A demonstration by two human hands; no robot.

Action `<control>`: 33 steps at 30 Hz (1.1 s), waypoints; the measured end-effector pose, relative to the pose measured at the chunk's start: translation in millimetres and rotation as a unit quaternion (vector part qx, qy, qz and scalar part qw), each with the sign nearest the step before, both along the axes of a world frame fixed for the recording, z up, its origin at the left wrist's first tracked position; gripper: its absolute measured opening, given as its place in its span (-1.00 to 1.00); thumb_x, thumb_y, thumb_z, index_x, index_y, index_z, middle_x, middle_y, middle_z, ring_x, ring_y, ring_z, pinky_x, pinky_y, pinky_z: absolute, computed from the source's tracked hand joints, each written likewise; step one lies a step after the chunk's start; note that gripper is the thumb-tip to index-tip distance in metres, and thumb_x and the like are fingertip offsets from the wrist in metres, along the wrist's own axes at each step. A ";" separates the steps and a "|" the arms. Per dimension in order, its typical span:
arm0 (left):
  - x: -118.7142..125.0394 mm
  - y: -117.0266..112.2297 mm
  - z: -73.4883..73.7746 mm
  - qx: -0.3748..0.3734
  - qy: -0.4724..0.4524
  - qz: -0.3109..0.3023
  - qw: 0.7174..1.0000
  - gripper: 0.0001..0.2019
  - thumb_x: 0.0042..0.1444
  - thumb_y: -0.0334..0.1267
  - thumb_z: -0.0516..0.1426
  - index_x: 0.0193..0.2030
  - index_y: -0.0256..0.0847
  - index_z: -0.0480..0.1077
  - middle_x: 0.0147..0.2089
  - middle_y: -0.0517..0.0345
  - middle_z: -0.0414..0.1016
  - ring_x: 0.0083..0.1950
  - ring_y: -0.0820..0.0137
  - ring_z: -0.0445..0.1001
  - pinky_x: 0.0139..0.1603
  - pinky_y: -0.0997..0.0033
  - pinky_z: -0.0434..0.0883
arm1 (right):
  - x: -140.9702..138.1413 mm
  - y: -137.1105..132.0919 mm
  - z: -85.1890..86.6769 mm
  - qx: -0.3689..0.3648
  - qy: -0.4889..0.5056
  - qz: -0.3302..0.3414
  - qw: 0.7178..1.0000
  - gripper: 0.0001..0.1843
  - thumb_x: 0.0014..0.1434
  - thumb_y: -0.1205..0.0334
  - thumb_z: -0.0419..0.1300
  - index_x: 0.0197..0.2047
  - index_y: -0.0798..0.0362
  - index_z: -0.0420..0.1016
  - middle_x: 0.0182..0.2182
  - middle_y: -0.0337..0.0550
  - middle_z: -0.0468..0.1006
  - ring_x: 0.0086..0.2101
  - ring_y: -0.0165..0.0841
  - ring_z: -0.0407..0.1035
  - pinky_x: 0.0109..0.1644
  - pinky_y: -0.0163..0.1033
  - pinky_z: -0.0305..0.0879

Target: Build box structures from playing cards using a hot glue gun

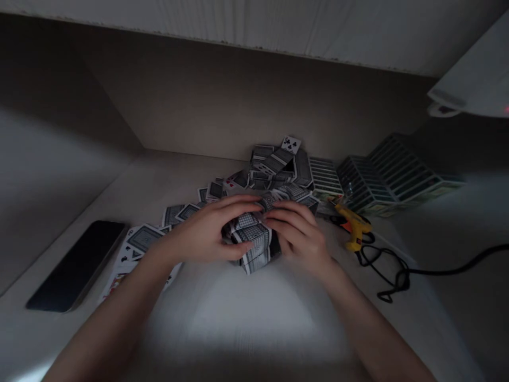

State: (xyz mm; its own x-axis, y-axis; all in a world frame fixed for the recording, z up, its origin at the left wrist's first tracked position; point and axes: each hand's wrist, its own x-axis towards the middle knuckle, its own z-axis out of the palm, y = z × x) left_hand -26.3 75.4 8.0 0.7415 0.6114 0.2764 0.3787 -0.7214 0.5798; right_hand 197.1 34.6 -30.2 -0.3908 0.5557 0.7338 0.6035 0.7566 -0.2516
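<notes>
Between both hands is a block built of folded playing cards [254, 245] with grey patterned backs, low over the table. My left hand [204, 231] wraps round its left side, thumb low on the front face and fingers across the top. From the right, my right hand [300, 233] presses its bent fingers on the top and right side, close to the left fingertips. The fingers hide part of the top. Just behind sits a larger pile of folded card pieces [302, 167], with an eight of clubs [291, 144] lying face up on it.
A yellow glue gun [358, 228] with a looped black cable [392, 273] lies at the right. Behind it stand striped stacked boxes [397, 175]. Loose playing cards [145, 240] and a black phone [77, 265] lie at the left. A shelf edge [238, 45] overhangs the table.
</notes>
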 end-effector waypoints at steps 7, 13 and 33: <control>0.6 -3.0 0.4 -0.011 0.019 -0.005 1.000 -0.33 0.09 -0.17 0.18 0.33 -0.02 0.04 0.32 0.06 0.21 0.30 0.21 0.23 0.29 0.15 0.24 | -2.0 -1.7 2.1 -0.020 0.002 0.008 1.000 -0.65 0.17 0.50 0.08 -0.08 -0.06 0.52 -0.19 -0.16 0.61 -0.08 -0.25 0.41 0.01 -0.03 0.41; -0.9 1.1 0.5 -0.032 0.015 -0.023 0.999 -0.37 0.10 -0.16 0.18 0.30 -0.02 0.10 0.36 0.04 0.12 0.36 0.17 0.12 0.32 0.09 0.19 | -3.6 -1.7 2.7 -0.021 0.016 -0.014 1.000 -0.69 0.13 0.53 0.13 -0.11 0.03 0.50 -0.20 -0.08 0.59 -0.08 -0.24 0.40 0.03 -0.05 0.41; 2.1 8.8 -12.8 -0.090 -0.015 0.051 0.995 -0.51 0.23 -0.02 0.04 0.27 -0.02 0.17 0.33 0.07 0.16 0.34 0.24 0.15 0.36 0.13 0.11 | -1.6 -3.7 16.8 -0.021 0.070 -0.110 0.991 -0.79 0.15 0.39 0.15 -0.19 -0.07 0.51 -0.27 -0.14 0.59 -0.19 -0.23 0.46 -0.05 -0.04 0.41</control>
